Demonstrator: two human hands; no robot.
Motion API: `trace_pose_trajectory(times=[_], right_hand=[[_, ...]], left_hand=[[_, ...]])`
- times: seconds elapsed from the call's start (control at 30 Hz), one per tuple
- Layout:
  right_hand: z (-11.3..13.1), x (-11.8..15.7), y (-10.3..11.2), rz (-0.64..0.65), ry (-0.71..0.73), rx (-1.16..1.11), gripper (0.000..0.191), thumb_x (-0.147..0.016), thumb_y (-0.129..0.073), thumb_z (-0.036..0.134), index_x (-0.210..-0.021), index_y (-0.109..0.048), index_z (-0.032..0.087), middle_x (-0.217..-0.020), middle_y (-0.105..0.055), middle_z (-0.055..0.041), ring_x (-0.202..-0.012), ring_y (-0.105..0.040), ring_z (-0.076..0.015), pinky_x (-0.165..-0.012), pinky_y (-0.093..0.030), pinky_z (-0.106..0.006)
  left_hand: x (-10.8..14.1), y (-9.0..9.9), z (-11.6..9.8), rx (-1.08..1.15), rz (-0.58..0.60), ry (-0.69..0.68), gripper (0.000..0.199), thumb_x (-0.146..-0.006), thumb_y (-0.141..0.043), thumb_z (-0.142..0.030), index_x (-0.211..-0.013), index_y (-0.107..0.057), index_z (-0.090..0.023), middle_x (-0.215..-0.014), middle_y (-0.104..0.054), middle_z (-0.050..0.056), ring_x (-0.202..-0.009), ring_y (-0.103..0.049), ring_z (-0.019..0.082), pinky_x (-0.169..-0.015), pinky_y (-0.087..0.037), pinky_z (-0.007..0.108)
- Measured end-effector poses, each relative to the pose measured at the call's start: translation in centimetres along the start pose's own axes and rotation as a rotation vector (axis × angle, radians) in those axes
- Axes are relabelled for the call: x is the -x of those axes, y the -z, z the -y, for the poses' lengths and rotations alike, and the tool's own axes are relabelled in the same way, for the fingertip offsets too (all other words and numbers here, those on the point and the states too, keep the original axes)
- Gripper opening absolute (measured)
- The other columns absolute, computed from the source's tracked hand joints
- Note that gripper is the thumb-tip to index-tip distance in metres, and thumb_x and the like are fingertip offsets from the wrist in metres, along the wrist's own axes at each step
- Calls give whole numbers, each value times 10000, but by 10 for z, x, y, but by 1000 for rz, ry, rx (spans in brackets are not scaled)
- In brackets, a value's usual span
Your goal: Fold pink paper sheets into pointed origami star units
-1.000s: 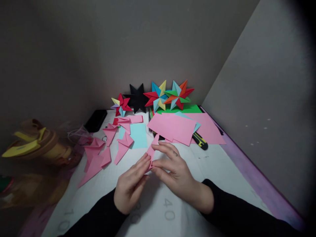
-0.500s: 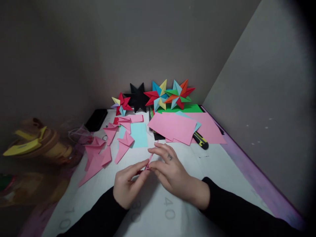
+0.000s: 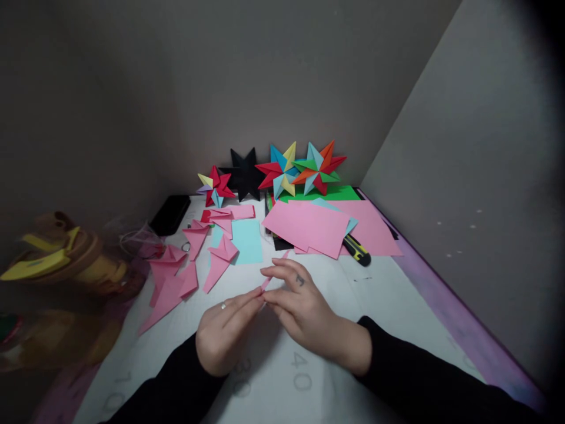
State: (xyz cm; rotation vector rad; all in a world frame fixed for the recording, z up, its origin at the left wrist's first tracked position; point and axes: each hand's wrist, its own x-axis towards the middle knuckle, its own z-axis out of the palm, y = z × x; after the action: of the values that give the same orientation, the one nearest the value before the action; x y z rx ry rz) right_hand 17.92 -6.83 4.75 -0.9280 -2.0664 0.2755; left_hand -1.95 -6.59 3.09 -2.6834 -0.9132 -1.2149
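Between my two hands is a small folded pink paper piece (image 3: pixel 267 282), seen nearly edge-on and partly hidden by fingers. My left hand (image 3: pixel 227 333) pinches its near end, with the fingers pressed together and a ring showing. My right hand (image 3: pixel 300 303) grips the same piece from the right, its index finger bent over the upper part. Several folded pink pieces (image 3: pixel 170 288) lie to the left of my hands, and one pink piece (image 3: pixel 222 259) lies just beyond my left hand.
Paper stars (image 3: pixel 285 171) lean on the back wall. Pink sheets (image 3: pixel 309 227) and a yellow-black cutter (image 3: pixel 357 251) lie behind my right hand. A light blue sheet (image 3: pixel 249 241), a black phone (image 3: pixel 170 215) and a cup with a yellow lid (image 3: pixel 48 259) are farther left.
My left hand has rolled over so its back and ring show, its fingers closing on the near end of the pink piece. The view has shifted slightly.
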Motion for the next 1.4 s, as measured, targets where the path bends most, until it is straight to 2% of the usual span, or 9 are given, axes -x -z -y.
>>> trace_pose_trajectory(times=[0.2,0.37,0.43,0.6,0.87,1.07,1.23,1.3,1.4], right_hand=[[-3,1,-3,-96,-44,-2,124,-837,-584,142,-872,-669,226,-1175,-576,-65,-1198,-437,-268,-971,-420,-499],[-5,-1,-2,-125,-82,-5,80,-799,-672,199,-742,-616,204,-1072,-596,-76,-1143,-477,-275,-947,-428,-507],[-5,-1,-2,-123,-70,-1,97,-793,-681,198,-736,-602,202,-1052,-601,-72,-1125,-483,-271,-939,-432,-498],[-4,0,-2,-100,-12,16,90,-802,-667,189,-746,-598,200,-1008,-609,-63,-1093,-490,-259,-921,-435,-466],[-5,-1,1,-149,38,60,212,-793,-690,250,-680,-521,189,-951,-603,-67,-1013,-515,-252,-863,-442,-436],[-7,-1,4,-194,-77,-11,217,-781,-678,284,-922,-525,224,-1109,-528,-91,-1104,-488,-270,-936,-413,-476],[-11,0,-3,-294,-312,-271,545,-775,-663,318,-1232,-380,226,-1315,-415,-152,-1198,-452,-287,-954,-403,-478],[-13,0,-6,-238,-401,-476,626,-781,-653,310,-1303,-317,227,-1253,-488,-147,-1080,-548,-255,-880,-455,-434],[-12,-1,-8,-123,-499,-776,601,-809,-617,267,-1323,-308,224,-1024,-624,-88,-915,-617,-206,-805,-483,-384]], left_hand=[[-9,1,-4,87,-36,142,205,-870,-548,-79,-1047,-619,-153,-874,-734,43,-759,-687,121,-702,-531,195],[-13,1,-8,169,-69,255,162,-844,-591,-88,-976,-617,-178,-823,-719,20,-726,-671,117,-673,-535,201],[-12,0,-7,178,-54,245,179,-849,-583,-85,-1001,-620,-171,-851,-721,38,-759,-675,128,-695,-540,217],[-10,-3,-4,50,8,46,203,-872,-569,-114,-1062,-632,-144,-1058,-707,122,-897,-685,184,-754,-546,267],[-11,-5,-6,-15,-24,130,93,-877,-568,-173,-859,-655,-149,-835,-742,56,-716,-703,160,-646,-546,242],[-19,4,-7,216,-34,298,83,-837,-605,-150,-840,-684,-173,-785,-742,33,-713,-700,144,-632,-561,204],[-22,10,-7,386,-81,491,29,-774,-678,-170,-749,-692,-173,-682,-729,10,-603,-681,125,-557,-553,179],[-19,9,-5,402,-93,571,19,-751,-700,-174,-743,-683,-173,-645,-713,-5,-556,-659,109,-520,-537,163],[-16,7,-4,442,-120,668,72,-724,-721,-177,-723,-649,-166,-632,-691,-16,-540,-646,100,-507,-529,155]])
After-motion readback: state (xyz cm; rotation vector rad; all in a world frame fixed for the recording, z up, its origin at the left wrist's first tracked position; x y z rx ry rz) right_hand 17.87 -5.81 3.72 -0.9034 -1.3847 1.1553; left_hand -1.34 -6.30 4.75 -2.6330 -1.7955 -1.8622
